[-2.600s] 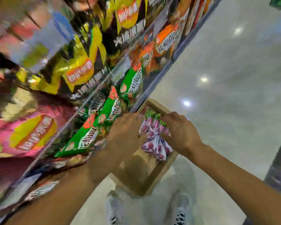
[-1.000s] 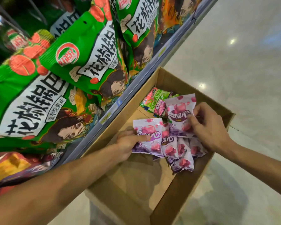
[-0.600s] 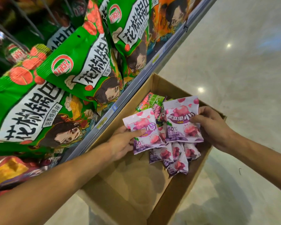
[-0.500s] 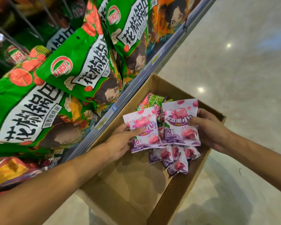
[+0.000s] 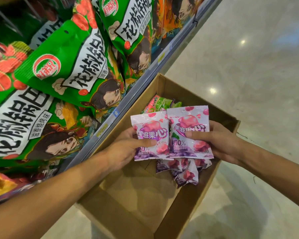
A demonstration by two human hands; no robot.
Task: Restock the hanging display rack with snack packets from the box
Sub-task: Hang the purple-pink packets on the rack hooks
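Note:
An open cardboard box (image 5: 185, 209) stands on the floor against the rack. My left hand (image 5: 126, 149) pinches a pink and purple snack packet (image 5: 150, 128) just above the box. My right hand (image 5: 219, 140) pinches a second, matching packet (image 5: 190, 121) right beside it, their edges touching. Below them several more purple packets (image 5: 185, 171) lie in a heap in the box. Green and pink packets (image 5: 160, 103) lie at the box's far end. The hanging rack (image 5: 145, 80) rises on the left, full of large green snack bags (image 5: 71, 66).
The rack's grey price rail (image 5: 114, 114) runs diagonally beside the box. Orange bags (image 5: 173, 18) hang further along the rack. Yellow and dark packets (image 5: 3, 185) sit low at the left. Pale polished floor (image 5: 248, 83) spreads to the right.
Both hands have lifted one purple packet each out of the heap and brought them side by side above the box. The view has moved closer.

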